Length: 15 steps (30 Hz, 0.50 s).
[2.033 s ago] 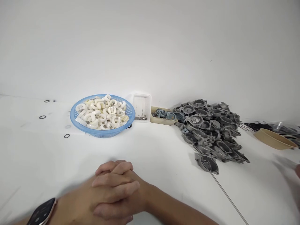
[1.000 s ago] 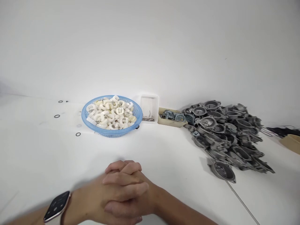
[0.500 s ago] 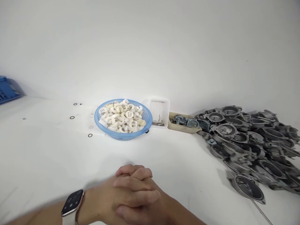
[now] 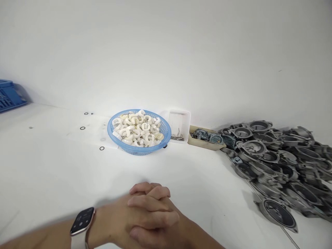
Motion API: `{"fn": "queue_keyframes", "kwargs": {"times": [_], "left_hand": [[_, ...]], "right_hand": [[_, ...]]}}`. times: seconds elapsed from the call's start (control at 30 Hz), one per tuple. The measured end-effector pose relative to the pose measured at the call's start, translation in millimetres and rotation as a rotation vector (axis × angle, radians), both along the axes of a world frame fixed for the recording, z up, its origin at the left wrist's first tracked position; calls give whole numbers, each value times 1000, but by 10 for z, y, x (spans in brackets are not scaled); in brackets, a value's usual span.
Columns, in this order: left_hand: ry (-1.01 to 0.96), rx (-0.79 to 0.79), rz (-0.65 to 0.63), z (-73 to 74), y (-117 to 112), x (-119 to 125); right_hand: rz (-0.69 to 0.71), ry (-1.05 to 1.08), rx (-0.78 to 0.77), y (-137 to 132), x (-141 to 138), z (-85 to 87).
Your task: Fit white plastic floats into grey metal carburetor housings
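Observation:
My left hand (image 4: 118, 218) and my right hand (image 4: 150, 203) are clasped together at the bottom of the view, fingers interlaced and closed. No object shows between them, though the palms are hidden. On the left wrist is a smartwatch (image 4: 83, 220) with a pale strap. Beyond the hands, apart from them, stands a blue plastic basket (image 4: 140, 149) heaped with white ring-shaped parts (image 4: 136, 129), some with metal bits.
Behind and right of the basket are a white tray (image 4: 178, 121) with small metal pins and a cream tray (image 4: 204, 143) of metal parts. A large pile of grey metal castings (image 4: 280, 162) spreads rightward. Several black rings (image 4: 82, 128) lie left; a blue crate (image 4: 11, 97) stands far left.
The view has shifted slightly, so the basket, trays and castings appear a little further right. My hands stay clasped in the same pose.

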<state>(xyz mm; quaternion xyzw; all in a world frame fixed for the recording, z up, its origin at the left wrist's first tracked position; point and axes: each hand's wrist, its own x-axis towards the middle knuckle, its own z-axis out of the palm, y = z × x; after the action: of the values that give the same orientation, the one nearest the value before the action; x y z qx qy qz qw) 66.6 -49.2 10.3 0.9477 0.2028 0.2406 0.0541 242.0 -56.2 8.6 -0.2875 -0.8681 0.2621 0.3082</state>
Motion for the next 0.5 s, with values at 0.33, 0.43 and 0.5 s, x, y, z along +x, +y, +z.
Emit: {"fn": "queue_keyframes", "kwargs": {"times": [0.33,0.43,0.5], "left_hand": [[-131,-37,-62,7,-15,-12],[-130,-27,-65,12,-12,-12],[-121,-26,-74,18,-15,-10]], "right_hand": [[-15,-26,-23,-9,5,-45],[-9,10,-8,-13,3,-33],[-10,-3,16,-20,5,-39]]}}
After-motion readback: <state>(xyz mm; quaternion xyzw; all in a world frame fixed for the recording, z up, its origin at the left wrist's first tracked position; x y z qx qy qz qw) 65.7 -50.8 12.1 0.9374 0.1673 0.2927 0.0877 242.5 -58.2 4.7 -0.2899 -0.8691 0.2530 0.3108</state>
